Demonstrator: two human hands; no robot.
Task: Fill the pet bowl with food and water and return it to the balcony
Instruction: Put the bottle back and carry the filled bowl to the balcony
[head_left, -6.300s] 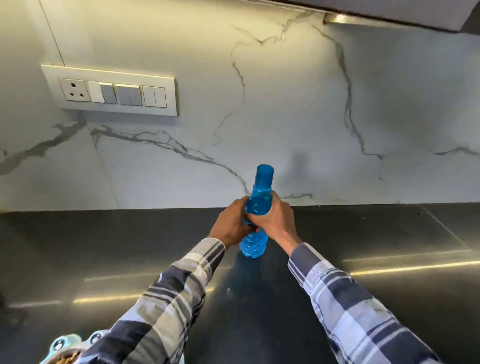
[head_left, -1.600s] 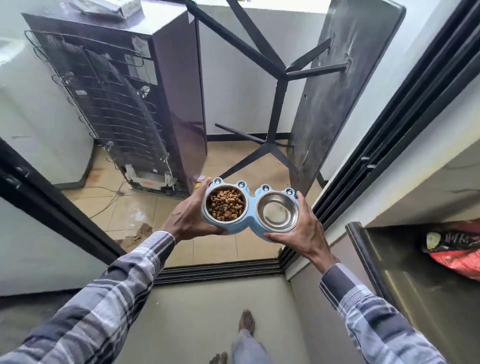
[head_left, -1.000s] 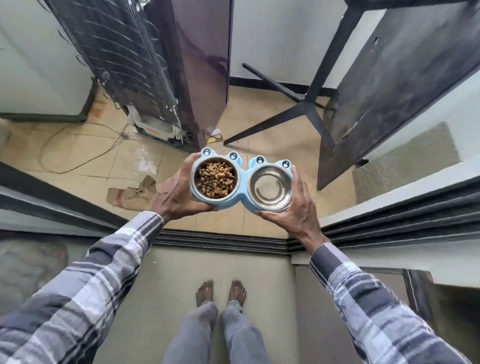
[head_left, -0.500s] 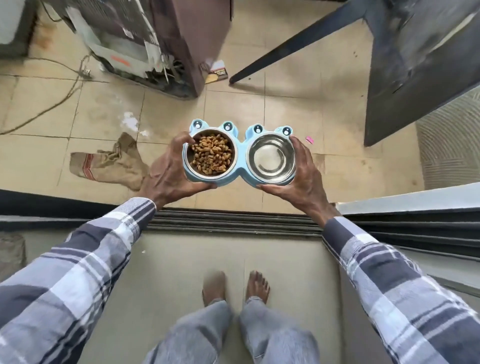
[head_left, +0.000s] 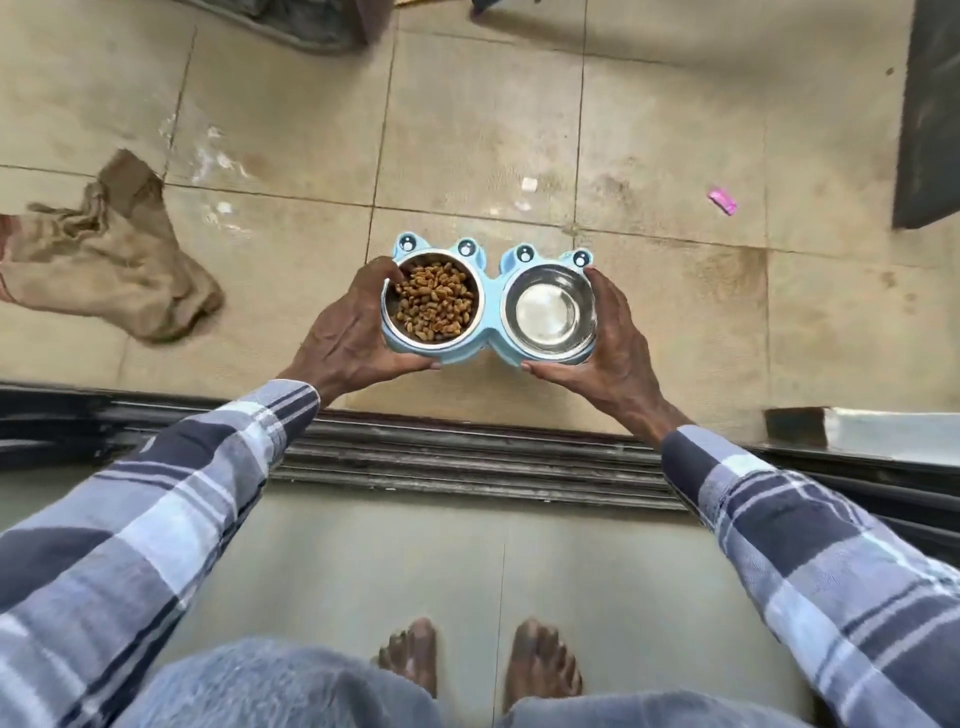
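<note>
Just beyond the dark metal sliding-door track (head_left: 467, 462), over the beige balcony tiles (head_left: 675, 156), the pale blue plastic frog-eyed double pet bowl (head_left: 485, 345) is gripped at either end, left hand (head_left: 353, 332) and right hand (head_left: 618, 348) curled round its sides. It looks rigid and fairly light; holding both ends keeps it level. One steel cup holds brown kibble (head_left: 434, 304); the other steel cup (head_left: 548, 314) shines, apparently with water.

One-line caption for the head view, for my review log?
Both hands hold the double pet bowl, kibble in one side, over balcony tiles.
</note>
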